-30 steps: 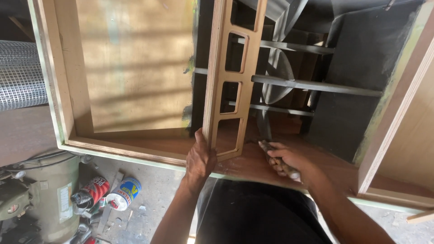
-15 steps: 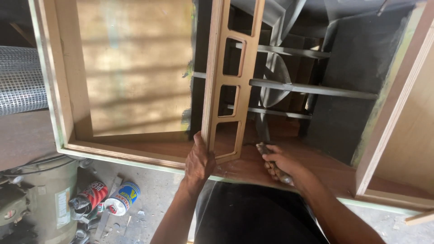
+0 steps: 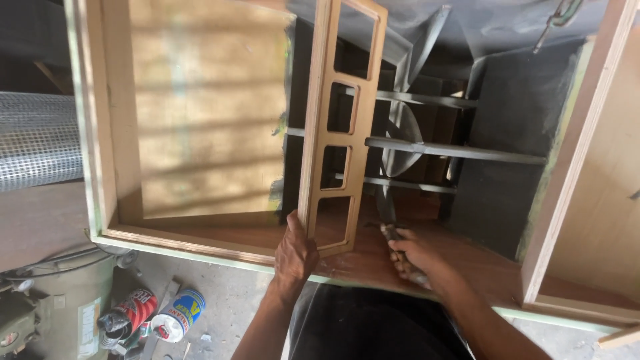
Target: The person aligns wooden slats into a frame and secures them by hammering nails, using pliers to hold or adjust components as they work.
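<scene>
A narrow wooden frame with several rectangular cut-outs stands upright inside an open wooden cabinet. My left hand grips the frame's lower left corner, where it rests on the reddish-brown bottom panel. To the right, my right hand is closed around the handle of a tool whose metal blade points up beside the frame's base. The tool's tip is partly hidden in shadow, so its kind is unclear.
Behind the frame, dark metal bars cross the cabinet opening. A plywood side wall rises at the right. Wire mesh lies at the left. On the concrete floor below sit two cans and a green machine.
The view has shifted slightly. My right hand with the tool has moved a little left toward the frame's base. My left hand keeps its grip on the frame.
</scene>
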